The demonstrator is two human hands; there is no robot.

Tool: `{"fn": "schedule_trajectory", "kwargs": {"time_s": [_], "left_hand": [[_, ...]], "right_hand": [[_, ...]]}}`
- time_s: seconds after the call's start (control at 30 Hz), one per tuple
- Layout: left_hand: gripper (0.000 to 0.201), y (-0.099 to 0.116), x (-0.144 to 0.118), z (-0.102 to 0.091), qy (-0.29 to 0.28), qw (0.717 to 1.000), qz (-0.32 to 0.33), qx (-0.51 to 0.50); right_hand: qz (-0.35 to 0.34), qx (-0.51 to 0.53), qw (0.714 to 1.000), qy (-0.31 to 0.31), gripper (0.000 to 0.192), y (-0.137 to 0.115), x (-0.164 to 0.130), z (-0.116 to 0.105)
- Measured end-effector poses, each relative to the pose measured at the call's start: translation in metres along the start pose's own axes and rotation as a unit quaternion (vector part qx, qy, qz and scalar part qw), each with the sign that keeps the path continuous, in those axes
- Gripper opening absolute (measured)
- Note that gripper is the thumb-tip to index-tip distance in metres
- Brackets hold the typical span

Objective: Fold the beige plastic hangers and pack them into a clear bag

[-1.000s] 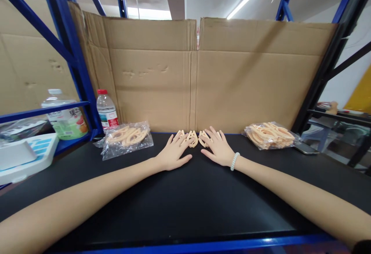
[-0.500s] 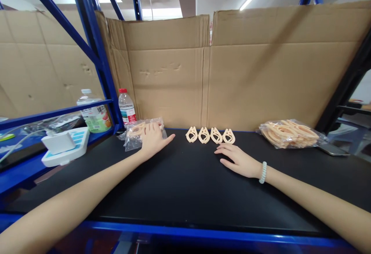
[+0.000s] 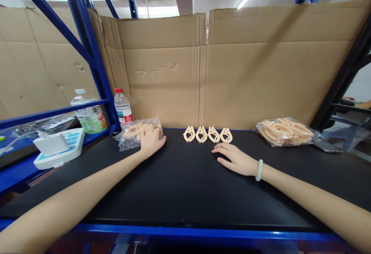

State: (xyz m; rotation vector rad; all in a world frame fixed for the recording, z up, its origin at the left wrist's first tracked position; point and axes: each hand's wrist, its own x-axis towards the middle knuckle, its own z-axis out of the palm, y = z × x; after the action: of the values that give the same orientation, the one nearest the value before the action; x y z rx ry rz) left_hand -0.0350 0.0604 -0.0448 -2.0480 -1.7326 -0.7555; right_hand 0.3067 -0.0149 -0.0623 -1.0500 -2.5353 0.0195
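The left hand (image 3: 150, 140) is lying on the near end of a clear bag of beige pieces (image 3: 136, 131) at the left of the black surface (image 3: 185, 192), fingers curled loosely over the plastic; whether it is gripping the film or only pressing on it I cannot tell. The right hand (image 3: 236, 158) is resting flat and open on the surface, holding nothing, just in front of a row of four beige pieces (image 3: 207, 134) that are lying side by side near the cardboard wall (image 3: 203, 72). To handle the bag well, the left hand is best pinching the film close to its opening and keeping it low, so that loose pieces are not spilling out. The right hand is best staying clear of the row, since a nudge would be disturbing its spacing. A second, fuller bag (image 3: 285, 131) is sitting well apart at the right.
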Motion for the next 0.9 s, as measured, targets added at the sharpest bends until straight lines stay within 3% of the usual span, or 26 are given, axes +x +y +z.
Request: {"fn": "schedule_trajectory", "kwargs": {"time_s": [0.17, 0.33, 0.5, 0.6, 0.7, 0.8, 0.9], "left_hand": [[0.007, 0.003, 0.0, -0.004, 0.019, 1.0, 0.011, -0.022], [0.005, 0.02, -0.007, -0.019, 0.053, 0.996, 0.042, -0.058], [0.009, 0.046, -0.023, -0.041, 0.097, 0.97, 0.166, -0.148], [0.013, 0.059, -0.033, -0.054, 0.107, 0.939, 0.267, -0.186], [0.016, 0.066, -0.042, -0.063, 0.108, 0.9, 0.36, -0.221], [0.018, 0.07, -0.049, -0.066, 0.097, 0.867, 0.419, -0.253], [0.019, 0.071, -0.054, -0.063, 0.076, 0.853, 0.447, -0.259]], "right_hand": [[0.002, -0.004, 1.0, -0.006, 0.033, 0.0, -0.001, -0.001], [-0.01, -0.005, 1.0, -0.002, 0.033, 0.001, -0.001, -0.002], [-0.004, -0.027, 1.0, 0.014, 0.03, 0.002, -0.001, -0.003], [0.012, -0.019, 0.998, 0.062, 0.028, 0.002, -0.001, -0.008], [0.05, 0.012, 0.987, 0.151, 0.025, 0.002, -0.001, -0.018], [0.096, 0.042, 0.964, 0.245, 0.022, 0.006, -0.003, -0.031], [0.142, 0.093, 0.931, 0.323, 0.02, 0.01, -0.006, -0.042]]}}
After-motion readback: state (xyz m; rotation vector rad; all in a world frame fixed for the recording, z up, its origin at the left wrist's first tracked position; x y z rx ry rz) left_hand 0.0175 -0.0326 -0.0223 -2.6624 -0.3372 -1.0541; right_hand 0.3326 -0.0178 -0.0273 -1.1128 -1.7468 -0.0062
